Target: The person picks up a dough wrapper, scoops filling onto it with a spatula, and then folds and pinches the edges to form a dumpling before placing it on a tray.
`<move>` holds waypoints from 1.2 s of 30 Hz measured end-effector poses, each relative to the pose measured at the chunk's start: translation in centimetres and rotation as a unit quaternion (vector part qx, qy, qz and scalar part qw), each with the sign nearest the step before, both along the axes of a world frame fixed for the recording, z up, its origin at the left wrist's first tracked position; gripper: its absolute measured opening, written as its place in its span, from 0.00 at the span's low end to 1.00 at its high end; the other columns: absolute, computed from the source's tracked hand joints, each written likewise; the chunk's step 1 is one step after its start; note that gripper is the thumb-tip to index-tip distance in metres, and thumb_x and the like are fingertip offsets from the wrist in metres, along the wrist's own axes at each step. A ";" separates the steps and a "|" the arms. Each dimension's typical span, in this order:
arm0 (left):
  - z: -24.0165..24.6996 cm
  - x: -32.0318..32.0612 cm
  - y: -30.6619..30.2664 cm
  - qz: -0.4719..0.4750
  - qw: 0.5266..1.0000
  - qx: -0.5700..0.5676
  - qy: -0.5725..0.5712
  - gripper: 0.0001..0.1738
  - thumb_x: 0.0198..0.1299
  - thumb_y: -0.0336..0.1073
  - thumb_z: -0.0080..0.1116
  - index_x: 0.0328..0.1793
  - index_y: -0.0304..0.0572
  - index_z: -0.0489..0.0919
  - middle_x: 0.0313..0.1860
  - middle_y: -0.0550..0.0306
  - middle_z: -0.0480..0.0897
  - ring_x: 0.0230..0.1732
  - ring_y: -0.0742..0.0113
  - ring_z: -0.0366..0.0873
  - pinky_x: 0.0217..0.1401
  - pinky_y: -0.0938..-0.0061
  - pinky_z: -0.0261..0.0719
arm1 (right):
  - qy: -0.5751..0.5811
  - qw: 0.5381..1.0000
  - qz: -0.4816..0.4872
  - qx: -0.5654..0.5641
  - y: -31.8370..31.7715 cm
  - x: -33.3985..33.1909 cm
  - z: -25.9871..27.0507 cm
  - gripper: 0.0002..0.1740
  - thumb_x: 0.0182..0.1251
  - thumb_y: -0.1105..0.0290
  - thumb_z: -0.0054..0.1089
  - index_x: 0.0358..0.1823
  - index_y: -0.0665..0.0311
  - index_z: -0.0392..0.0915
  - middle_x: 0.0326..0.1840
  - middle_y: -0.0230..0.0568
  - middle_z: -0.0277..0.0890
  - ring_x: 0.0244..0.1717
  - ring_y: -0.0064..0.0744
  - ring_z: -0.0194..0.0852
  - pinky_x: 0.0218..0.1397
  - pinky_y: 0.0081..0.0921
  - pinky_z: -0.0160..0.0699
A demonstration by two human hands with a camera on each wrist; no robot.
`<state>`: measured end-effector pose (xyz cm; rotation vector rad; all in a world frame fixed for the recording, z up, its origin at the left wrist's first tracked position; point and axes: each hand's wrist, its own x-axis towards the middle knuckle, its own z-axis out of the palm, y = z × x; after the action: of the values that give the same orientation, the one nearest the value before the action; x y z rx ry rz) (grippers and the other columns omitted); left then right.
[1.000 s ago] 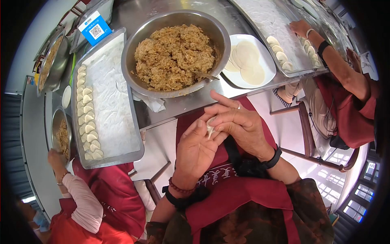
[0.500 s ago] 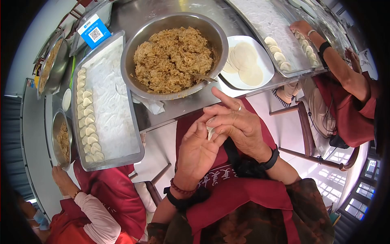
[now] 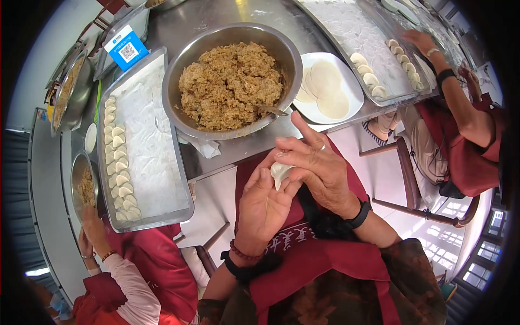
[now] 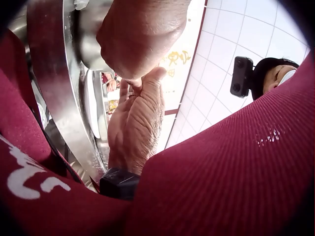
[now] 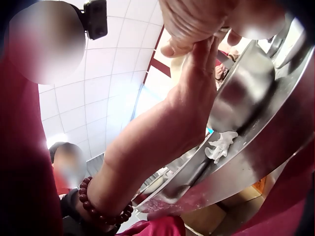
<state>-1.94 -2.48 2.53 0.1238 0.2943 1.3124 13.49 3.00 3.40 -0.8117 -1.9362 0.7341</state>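
In the head view, a small white dumpling [image 3: 280,172] sits between my two hands in front of the apron. My left hand [image 3: 264,208] is palm up and holds it from below, thumb on the near side. From the right, my right hand [image 3: 324,176] pinches its edge with thumb and fingers, while the index finger points up and away. Part of the dumpling is hidden by the fingers. In the left wrist view the right hand [image 4: 138,125] meets the left hand [image 4: 142,39] at the fingertips. The right wrist view shows the left hand [image 5: 197,69] beneath the right hand [image 5: 194,19].
Ahead stands a large metal bowl [image 3: 172,111] of brown filling with a spoon handle [image 3: 272,110]. To its right lies a white plate [image 3: 353,103] of round wrappers [image 3: 331,104]. Floured trays [image 3: 149,157] with rows of dumplings flank them. People work on both sides.
My hands stay together, and more of the dumpling shows between the fingers. The left neighbour's hands have moved back up to the small bowl; the right neighbour's hand has shifted right, off the dumplings.
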 end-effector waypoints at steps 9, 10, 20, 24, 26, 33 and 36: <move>-0.4 -0.1 0.2 0.023 1.000 0.009 -0.016 0.26 0.77 0.40 0.46 0.75 0.33 0.63 0.72 0.47 0.70 0.73 0.55 0.68 0.80 0.55 0.63 | 0.068 0.997 -0.008 -0.048 -0.2 -0.4 0.1 0.25 0.60 0.58 0.68 0.59 0.55 0.83 0.63 0.41 0.81 0.79 0.48 0.57 0.76 0.42 0.56; -0.4 -0.1 0.1 0.022 1.000 0.011 -0.011 0.26 0.77 0.40 0.46 0.75 0.33 0.63 0.72 0.47 0.70 0.74 0.55 0.67 0.80 0.55 0.63 | 0.063 0.997 -0.004 -0.036 -0.1 -0.4 0.0 0.25 0.59 0.58 0.69 0.59 0.56 0.83 0.63 0.42 0.81 0.79 0.48 0.57 0.76 0.42 0.56; 0.2 0.0 0.4 -0.004 0.999 -0.013 0.043 0.37 0.78 0.57 0.33 0.76 0.28 0.61 0.74 0.46 0.67 0.74 0.55 0.65 0.75 0.60 0.63 | 0.009 0.994 0.062 -0.088 0.4 0.6 1.3 0.14 0.60 0.67 0.69 0.47 0.57 0.85 0.65 0.42 0.79 0.80 0.53 0.55 0.75 0.43 0.59; 1.1 -0.1 0.5 -0.038 0.997 -0.026 0.058 0.40 0.77 0.61 0.30 0.75 0.28 0.62 0.75 0.45 0.67 0.72 0.56 0.67 0.73 0.61 0.64 | -0.098 0.987 0.115 -0.063 0.8 1.2 2.4 0.09 0.56 0.69 0.72 0.39 0.57 0.86 0.66 0.40 0.77 0.81 0.53 0.53 0.74 0.45 0.60; 1.0 -0.1 0.5 -0.052 0.995 -0.050 0.066 0.42 0.77 0.63 0.30 0.74 0.28 0.63 0.73 0.44 0.68 0.71 0.56 0.68 0.72 0.60 0.65 | -0.112 0.984 0.132 -0.048 0.8 1.2 2.3 0.08 0.55 0.70 0.72 0.36 0.57 0.85 0.65 0.39 0.78 0.80 0.53 0.54 0.72 0.46 0.62; 0.7 -0.2 0.4 -0.087 0.992 -0.059 0.065 0.43 0.75 0.66 0.30 0.71 0.28 0.66 0.67 0.44 0.72 0.69 0.55 0.69 0.73 0.59 0.64 | -0.131 0.981 0.141 -0.027 0.6 1.0 0.8 0.07 0.54 0.72 0.71 0.33 0.56 0.83 0.61 0.39 0.80 0.78 0.51 0.59 0.68 0.46 0.66; 0.7 -0.4 0.4 -0.081 0.995 -0.056 0.015 0.43 0.76 0.65 0.29 0.70 0.27 0.66 0.68 0.43 0.72 0.70 0.54 0.69 0.74 0.57 0.63 | -0.092 0.984 0.133 -0.069 0.5 0.9 0.2 0.07 0.56 0.73 0.71 0.37 0.56 0.85 0.60 0.38 0.81 0.77 0.49 0.61 0.69 0.45 0.64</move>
<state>-2.35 -2.04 3.18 0.0702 0.3752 1.1313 14.43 3.49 3.63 -0.7318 -2.2073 0.9927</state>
